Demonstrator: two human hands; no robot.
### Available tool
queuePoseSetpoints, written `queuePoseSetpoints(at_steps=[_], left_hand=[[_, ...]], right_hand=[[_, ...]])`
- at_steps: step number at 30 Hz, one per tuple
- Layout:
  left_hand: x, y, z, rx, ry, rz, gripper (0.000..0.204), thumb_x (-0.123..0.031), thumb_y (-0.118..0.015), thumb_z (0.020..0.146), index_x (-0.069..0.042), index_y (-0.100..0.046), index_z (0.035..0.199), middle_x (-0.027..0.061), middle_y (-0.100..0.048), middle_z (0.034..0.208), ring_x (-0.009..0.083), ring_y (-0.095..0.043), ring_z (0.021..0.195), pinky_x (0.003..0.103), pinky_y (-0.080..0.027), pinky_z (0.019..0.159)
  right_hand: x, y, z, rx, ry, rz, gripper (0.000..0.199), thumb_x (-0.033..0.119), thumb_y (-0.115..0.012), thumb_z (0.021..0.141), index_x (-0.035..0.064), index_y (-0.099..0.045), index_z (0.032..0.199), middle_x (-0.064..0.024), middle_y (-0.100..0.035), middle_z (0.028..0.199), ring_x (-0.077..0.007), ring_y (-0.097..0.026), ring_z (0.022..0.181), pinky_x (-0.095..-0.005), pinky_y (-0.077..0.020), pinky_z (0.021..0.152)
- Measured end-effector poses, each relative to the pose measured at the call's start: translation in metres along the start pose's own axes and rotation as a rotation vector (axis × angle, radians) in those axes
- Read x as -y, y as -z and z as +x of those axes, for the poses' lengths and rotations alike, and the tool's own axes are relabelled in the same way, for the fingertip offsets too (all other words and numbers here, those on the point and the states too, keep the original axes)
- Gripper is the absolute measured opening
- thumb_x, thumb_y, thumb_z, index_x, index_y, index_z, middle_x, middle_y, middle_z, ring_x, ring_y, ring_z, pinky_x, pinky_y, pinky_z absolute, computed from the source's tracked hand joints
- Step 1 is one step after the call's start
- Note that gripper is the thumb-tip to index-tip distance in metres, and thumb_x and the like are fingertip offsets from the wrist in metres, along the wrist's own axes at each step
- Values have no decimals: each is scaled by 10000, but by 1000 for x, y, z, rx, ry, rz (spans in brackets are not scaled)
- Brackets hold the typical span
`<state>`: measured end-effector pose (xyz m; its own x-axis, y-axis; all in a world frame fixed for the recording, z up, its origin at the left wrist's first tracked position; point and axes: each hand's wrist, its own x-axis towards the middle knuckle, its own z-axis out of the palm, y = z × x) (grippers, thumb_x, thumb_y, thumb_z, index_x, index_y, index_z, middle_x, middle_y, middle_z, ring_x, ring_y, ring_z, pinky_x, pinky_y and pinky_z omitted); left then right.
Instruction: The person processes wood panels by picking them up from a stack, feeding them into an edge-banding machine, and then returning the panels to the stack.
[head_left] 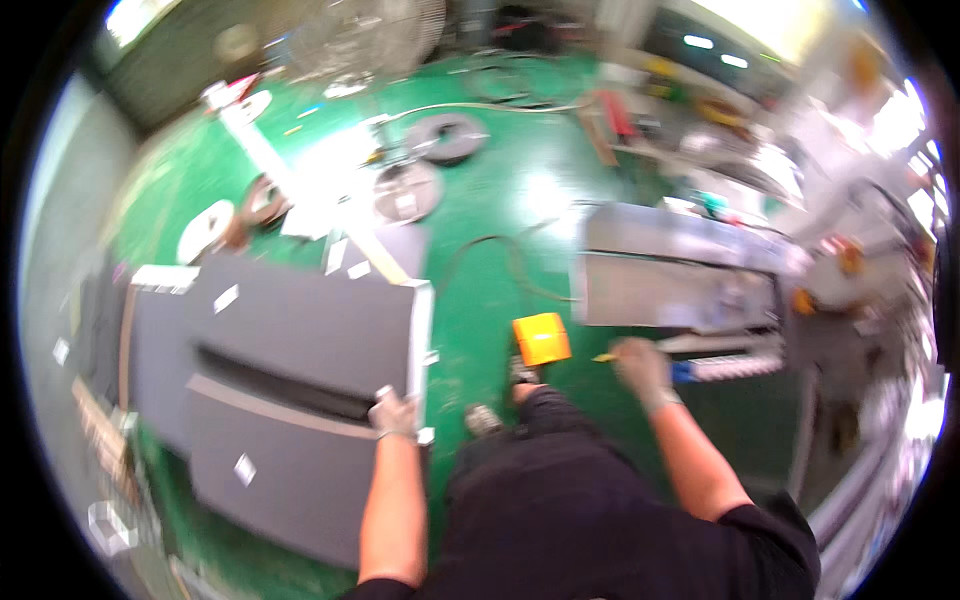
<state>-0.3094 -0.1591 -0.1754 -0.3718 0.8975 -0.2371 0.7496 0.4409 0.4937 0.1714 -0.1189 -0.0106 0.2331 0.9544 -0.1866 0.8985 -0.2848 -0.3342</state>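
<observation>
My left hand [396, 412], in a pale glove, is closed at the right end of a dark grey panel [310, 320], beside the dark gap above a second dark grey panel [290, 470]. Small white labels mark both panels. Out to the right, my gloved right hand [642, 370] is closed, with a small yellow object [604, 357] poking out past its fingers. Blur hides what kind of object it is. Between my hands, an orange-yellow box-shaped thing [541, 338] is on the green floor just beyond my feet.
Right of me stands a metal-topped bench or cart [680, 285], with a ribbed pale cylinder with a blue end [730, 369] along its near side. Coiled rolls [447, 137] and a brown-edged roll [212, 232] lie farther off. A cable [515, 262] crosses the green floor. A large fan [365, 35] stands at the back.
</observation>
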Motion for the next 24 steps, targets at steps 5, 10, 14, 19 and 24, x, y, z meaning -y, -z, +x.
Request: queuePoseSetpoints(at_steps=[5,10,14,19,24], left_hand=[[-35,-3,4,61,928,-1427,559,-478,-543,969,34,-438,1167,101,-589,1014,233,-630,871,376,-584,767],[-29,-9,-8,79,369,-967,434,-429,-576,953,-17,-490,1058,85,-605,943,234,-618,841,402,-554,740],[-88,38,-32,66,-151,-190,347,-306,-588,944,-54,-528,713,49,-557,585,214,-559,531,425,-445,515],[-105,31,-43,279,585,-1237,359,-381,-366,1040,-90,-574,1002,22,-558,828,176,-549,693,352,-504,630],[-99,51,-42,247,784,-1360,368,-382,-476,1019,-76,-494,1222,103,-586,1176,242,-591,1051,417,-507,880]], right_hand=[[73,-124,2,563,418,316,399,405,-525,948,48,-668,1059,-169,-676,1085,-354,-648,992,-435,-498,860],[158,-191,7,590,502,624,527,476,-559,916,0,-656,1120,-258,-647,1138,-420,-616,1057,-446,-493,903],[234,-207,5,743,102,781,704,574,-646,846,-52,-639,1167,-271,-657,1148,-365,-632,1100,-423,-494,934],[258,-220,1,484,86,627,869,711,-655,765,-121,-656,1015,-306,-678,1001,-419,-666,996,-465,-520,869],[257,-182,2,846,6,973,512,425,-658,910,-46,-639,1109,-175,-698,981,-221,-678,841,-346,-543,757]])
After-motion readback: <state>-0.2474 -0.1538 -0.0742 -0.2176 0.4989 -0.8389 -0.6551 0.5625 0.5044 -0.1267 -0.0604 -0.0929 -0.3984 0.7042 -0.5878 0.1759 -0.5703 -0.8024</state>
